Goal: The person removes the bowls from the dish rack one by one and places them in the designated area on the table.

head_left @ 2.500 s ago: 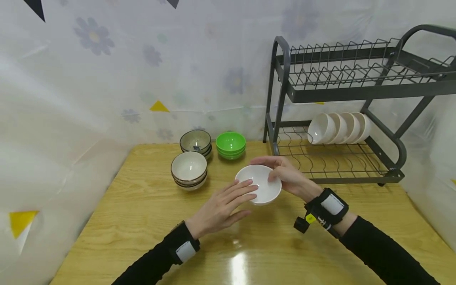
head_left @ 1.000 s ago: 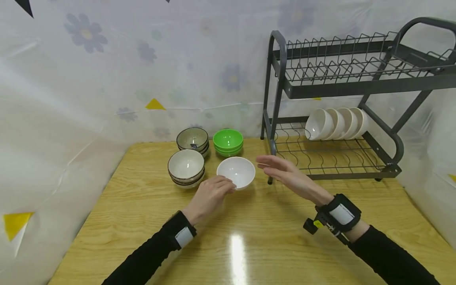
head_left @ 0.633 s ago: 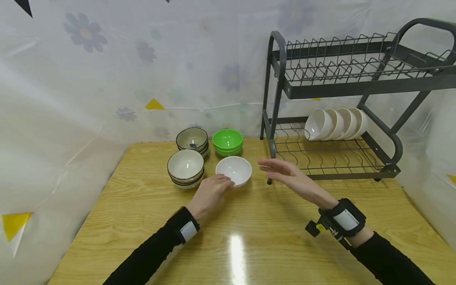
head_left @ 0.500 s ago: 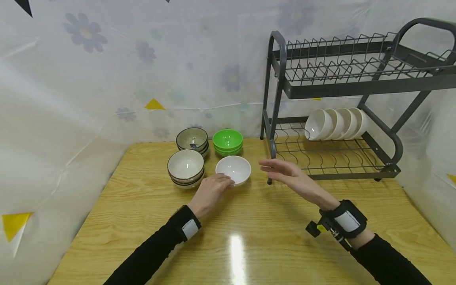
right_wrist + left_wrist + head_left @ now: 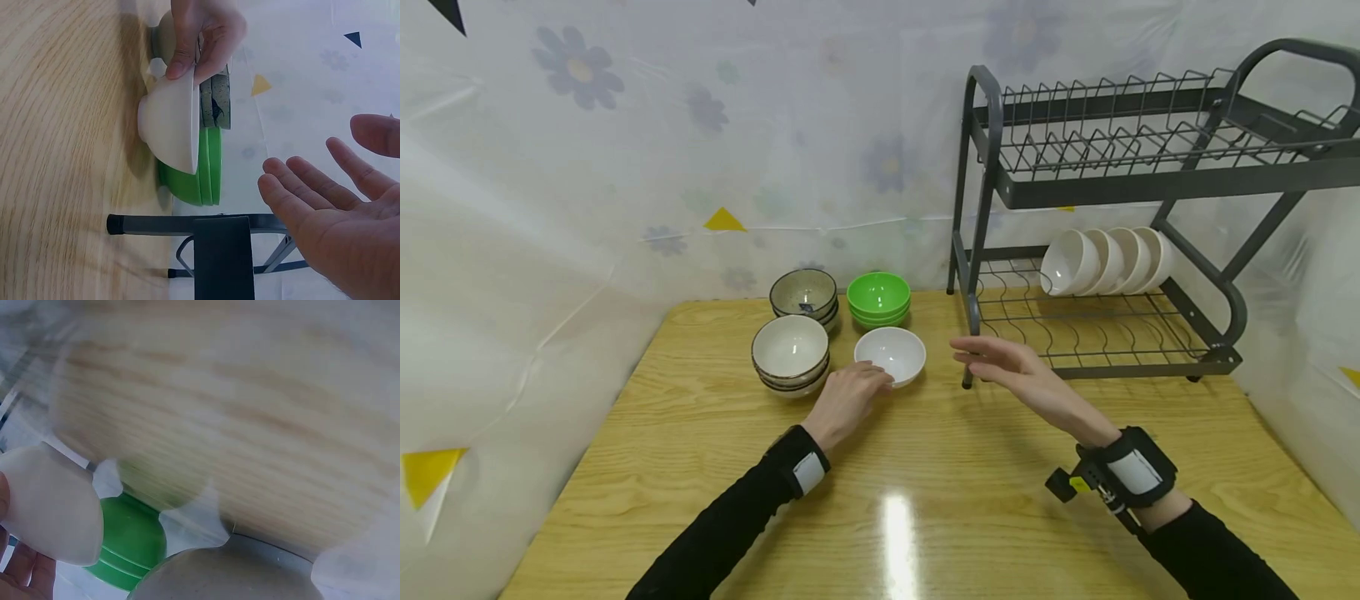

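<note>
My left hand (image 5: pixel 850 402) pinches the near-left rim of a plain white bowl (image 5: pixel 895 354), thumb outside and fingers over the inside. In the right wrist view, the upright white bowl (image 5: pixel 164 122) has its foot close over the wooden table, with the left hand (image 5: pixel 209 31) at its rim. My right hand (image 5: pixel 1018 375) is held apart on the bowl's right, fingers extended and empty; its open palm (image 5: pixel 350 225) shows in the right wrist view. Behind the white bowl stands a stack of green bowls (image 5: pixel 878 296). A stack of dark-rimmed cream bowls (image 5: pixel 790 350) is to its left.
Patterned grey bowls (image 5: pixel 805 293) are stacked at the back. A dark two-tier dish rack (image 5: pixel 1120 193) stands at the right; several white bowls (image 5: pixel 1070 262) lean in a row on its lower tier. A plastic sheet (image 5: pixel 820 167) hangs behind the wooden table (image 5: pixel 715 467).
My right hand has let go of the white bowl and drawn back right. My left hand now pinches its rim; the bowl has moved left and back, beside the stacks.
</note>
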### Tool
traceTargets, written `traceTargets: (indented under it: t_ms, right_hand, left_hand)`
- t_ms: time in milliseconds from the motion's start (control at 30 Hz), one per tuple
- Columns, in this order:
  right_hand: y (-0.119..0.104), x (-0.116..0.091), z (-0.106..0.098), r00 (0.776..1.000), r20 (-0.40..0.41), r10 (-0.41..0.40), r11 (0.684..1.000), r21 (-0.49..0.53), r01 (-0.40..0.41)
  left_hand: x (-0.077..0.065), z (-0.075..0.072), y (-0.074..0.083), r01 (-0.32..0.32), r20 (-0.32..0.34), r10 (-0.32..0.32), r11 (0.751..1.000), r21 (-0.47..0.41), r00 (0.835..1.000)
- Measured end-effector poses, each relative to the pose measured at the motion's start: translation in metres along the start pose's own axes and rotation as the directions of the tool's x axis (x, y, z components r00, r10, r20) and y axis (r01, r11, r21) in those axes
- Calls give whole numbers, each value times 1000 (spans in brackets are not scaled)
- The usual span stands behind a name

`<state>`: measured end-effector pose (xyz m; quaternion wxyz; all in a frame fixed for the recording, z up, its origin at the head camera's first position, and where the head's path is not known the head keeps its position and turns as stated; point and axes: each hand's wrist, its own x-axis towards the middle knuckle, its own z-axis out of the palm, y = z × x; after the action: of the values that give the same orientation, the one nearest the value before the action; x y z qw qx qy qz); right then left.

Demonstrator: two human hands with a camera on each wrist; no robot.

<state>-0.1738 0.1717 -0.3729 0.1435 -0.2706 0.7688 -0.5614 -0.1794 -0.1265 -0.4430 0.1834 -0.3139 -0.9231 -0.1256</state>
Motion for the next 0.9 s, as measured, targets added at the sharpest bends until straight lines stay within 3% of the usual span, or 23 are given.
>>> traceTargets:
  t_ms: [367, 900]
  right_hand:
    - [4, -5, 0, 999, 4, 39, 999, 4, -39]
    - [5, -8, -3, 999, -4, 34, 999, -8, -34]
  left_hand:
    - [5, 3, -1, 52, 72, -50, 998, -21, 996]
    - [4, 2, -1, 57, 129, -56, 998, 3, 990]
